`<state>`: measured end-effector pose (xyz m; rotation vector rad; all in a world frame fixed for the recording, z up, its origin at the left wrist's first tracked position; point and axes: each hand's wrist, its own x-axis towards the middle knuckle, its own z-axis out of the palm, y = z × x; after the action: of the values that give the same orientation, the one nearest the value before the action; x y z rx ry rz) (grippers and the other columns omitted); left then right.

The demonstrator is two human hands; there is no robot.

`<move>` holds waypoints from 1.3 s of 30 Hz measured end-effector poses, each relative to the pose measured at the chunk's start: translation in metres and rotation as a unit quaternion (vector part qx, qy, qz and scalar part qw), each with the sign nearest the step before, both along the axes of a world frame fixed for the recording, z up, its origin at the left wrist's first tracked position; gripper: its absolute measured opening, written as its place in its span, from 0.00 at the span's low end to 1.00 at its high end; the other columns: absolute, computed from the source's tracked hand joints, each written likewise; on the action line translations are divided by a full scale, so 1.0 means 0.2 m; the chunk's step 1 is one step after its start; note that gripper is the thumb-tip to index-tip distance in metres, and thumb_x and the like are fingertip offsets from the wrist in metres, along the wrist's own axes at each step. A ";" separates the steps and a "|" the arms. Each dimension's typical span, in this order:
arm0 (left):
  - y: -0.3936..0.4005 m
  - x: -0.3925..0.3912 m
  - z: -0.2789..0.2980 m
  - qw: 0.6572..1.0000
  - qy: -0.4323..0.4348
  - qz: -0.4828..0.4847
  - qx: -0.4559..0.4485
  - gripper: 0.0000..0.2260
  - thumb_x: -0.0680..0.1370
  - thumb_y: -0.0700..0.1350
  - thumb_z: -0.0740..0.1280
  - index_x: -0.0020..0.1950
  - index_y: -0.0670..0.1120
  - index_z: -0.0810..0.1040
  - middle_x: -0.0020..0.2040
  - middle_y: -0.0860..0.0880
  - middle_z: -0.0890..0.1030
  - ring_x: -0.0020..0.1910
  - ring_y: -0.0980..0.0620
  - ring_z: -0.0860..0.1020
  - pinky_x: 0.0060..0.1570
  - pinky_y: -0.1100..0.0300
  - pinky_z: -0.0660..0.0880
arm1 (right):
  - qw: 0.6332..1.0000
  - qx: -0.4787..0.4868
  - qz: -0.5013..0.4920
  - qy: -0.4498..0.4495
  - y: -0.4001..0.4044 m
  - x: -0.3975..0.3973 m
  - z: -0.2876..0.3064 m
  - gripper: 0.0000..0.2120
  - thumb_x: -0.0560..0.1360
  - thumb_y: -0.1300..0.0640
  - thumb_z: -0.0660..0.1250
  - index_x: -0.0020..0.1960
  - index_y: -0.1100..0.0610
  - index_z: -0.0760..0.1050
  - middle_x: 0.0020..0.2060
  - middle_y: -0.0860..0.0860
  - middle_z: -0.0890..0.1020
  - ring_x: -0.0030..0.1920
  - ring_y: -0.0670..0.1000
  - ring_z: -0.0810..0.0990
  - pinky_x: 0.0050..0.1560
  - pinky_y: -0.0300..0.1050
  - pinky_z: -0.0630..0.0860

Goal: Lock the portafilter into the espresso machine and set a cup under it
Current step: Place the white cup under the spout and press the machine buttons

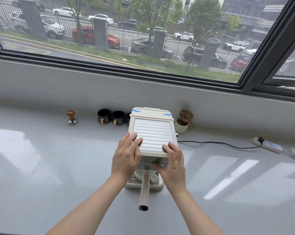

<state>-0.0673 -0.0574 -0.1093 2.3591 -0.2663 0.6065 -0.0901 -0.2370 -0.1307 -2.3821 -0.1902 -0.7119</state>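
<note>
A cream espresso machine [152, 133] stands on the grey counter, seen from above. The portafilter [144, 189] sits under its front, with the long beige handle pointing straight toward me. A white cup [151, 178] rests on the drip tray below it, mostly hidden by the machine and my hands. My left hand [126, 155] lies flat on the machine's top left front corner, fingers spread. My right hand [172, 161] rests on the top right front corner, its thumb touching the button panel on the front.
Behind the machine stand black cups [112, 117], a wooden-handled tamper [71, 117] at the left and a small potted plant [184, 120] at the right. A black cable [219, 143] runs right to a power strip [267, 145]. A window sill wall rises behind.
</note>
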 end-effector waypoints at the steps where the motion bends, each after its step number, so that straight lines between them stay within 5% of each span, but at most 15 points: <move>1: 0.00 0.00 0.00 1.000 0.000 -0.001 0.000 0.18 0.79 0.47 0.53 0.62 0.46 0.78 0.67 0.48 0.76 0.70 0.46 0.67 0.61 0.49 0.75 | 1.000 0.000 0.005 -0.003 0.00 0.00 0.00 0.35 0.63 0.53 0.78 0.65 0.47 0.65 0.65 0.46 0.68 0.65 0.55 0.71 0.50 0.46 0.78; 9: 0.00 -0.01 -0.01 1.000 -0.001 -0.001 -0.015 0.19 0.79 0.47 0.52 0.63 0.46 0.78 0.67 0.48 0.76 0.71 0.47 0.66 0.63 0.50 0.74 | 1.000 -0.014 0.001 -0.010 0.00 -0.01 -0.01 0.35 0.64 0.54 0.78 0.67 0.48 0.65 0.65 0.46 0.68 0.66 0.54 0.71 0.49 0.40 0.76; 32: 0.01 -0.02 -0.02 1.000 -0.013 -0.003 -0.008 0.19 0.79 0.47 0.52 0.64 0.48 0.76 0.67 0.50 0.75 0.71 0.49 0.65 0.58 0.50 0.77 | 1.000 -0.004 0.011 0.014 -0.01 -0.02 0.01 0.34 0.65 0.52 0.77 0.66 0.45 0.65 0.67 0.43 0.65 0.66 0.56 0.70 0.50 0.47 0.79; 39: 0.02 -0.01 -0.03 1.000 -0.012 0.001 0.004 0.19 0.79 0.47 0.52 0.64 0.49 0.76 0.68 0.51 0.75 0.71 0.51 0.64 0.57 0.52 0.77 | 0.999 -0.023 0.026 0.034 -0.06 -0.04 0.03 0.34 0.66 0.61 0.75 0.68 0.47 0.67 0.69 0.44 0.67 0.68 0.56 0.69 0.52 0.48 0.80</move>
<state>-0.0694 -0.0541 -0.1151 2.3621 -0.2782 0.6349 -0.0987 -0.2480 -0.1253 -2.4318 -0.2414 -0.6077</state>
